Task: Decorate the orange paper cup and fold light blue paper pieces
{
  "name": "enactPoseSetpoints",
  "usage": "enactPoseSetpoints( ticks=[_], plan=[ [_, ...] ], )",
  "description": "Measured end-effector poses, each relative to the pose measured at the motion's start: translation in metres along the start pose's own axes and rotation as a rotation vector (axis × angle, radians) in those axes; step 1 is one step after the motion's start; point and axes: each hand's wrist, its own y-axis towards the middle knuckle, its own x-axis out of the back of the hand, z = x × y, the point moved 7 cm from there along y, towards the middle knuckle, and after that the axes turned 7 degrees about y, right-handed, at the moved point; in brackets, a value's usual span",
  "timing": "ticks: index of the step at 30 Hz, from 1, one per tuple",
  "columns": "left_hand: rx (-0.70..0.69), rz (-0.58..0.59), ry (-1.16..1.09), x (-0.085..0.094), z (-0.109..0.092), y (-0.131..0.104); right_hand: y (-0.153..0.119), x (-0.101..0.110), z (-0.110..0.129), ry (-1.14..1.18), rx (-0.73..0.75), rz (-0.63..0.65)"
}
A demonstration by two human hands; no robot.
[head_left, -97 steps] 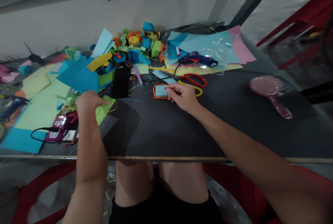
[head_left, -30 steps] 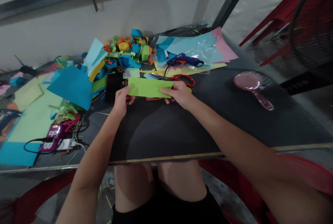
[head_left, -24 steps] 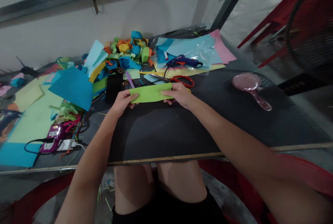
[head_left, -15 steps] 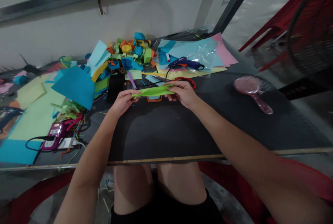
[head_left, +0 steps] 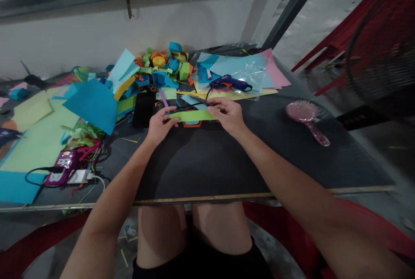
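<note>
A lime-green paper strip point(head_left: 195, 115) is stretched level between my hands, just above the dark table point(head_left: 201, 162). My left hand point(head_left: 160, 124) pinches its left end between thumb and fingers. At the other end, my right hand point(head_left: 228, 115) grips the strip the same way. Below and behind the strip an orange-rimmed object point(head_left: 192, 125) shows in part. Scissors point(head_left: 198, 98) lie beyond the strip, their handles mostly hidden by my right hand. A purple stick point(head_left: 163, 97) rests near my left fingertips.
Folded paper pieces point(head_left: 162, 63) are heaped at the back. A blue glue gun point(head_left: 231, 82) lies on paper sheets. A pink hairbrush point(head_left: 304, 112) is at right; a purple device point(head_left: 66, 164) with a cable, plus paper sheets point(head_left: 48, 141), at left. A fan point(head_left: 382, 50) stands at far right.
The green strip has turned from a folded, edge-on look to showing its flat face. My left hand has shifted slightly right and its fingers have regripped. The whole view has shifted a little.
</note>
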Motion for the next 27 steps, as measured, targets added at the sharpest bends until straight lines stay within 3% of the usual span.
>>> enactPoseSetpoints(
  ticks=[7, 12, 15, 20, 27],
  plan=[
    [-0.036, -0.203, -0.146, 0.014, 0.002, 0.001, -0.001, -0.006, -0.005, -0.083, -0.015, 0.073],
    [0.034, -0.272, -0.320, 0.018, 0.009, 0.005, -0.006, -0.014, -0.006, -0.092, -0.045, 0.099],
    [0.040, -0.285, -0.368, 0.022, 0.009, 0.007, -0.013, -0.022, 0.005, -0.185, 0.032, 0.128],
    [0.028, -0.135, -0.458, 0.014, -0.001, 0.006, -0.025, -0.042, 0.026, -0.363, 0.241, 0.259],
    [0.046, 0.082, -0.361, -0.014, -0.009, -0.005, -0.028, -0.058, 0.018, -0.079, 0.009, 0.331]
  ],
)
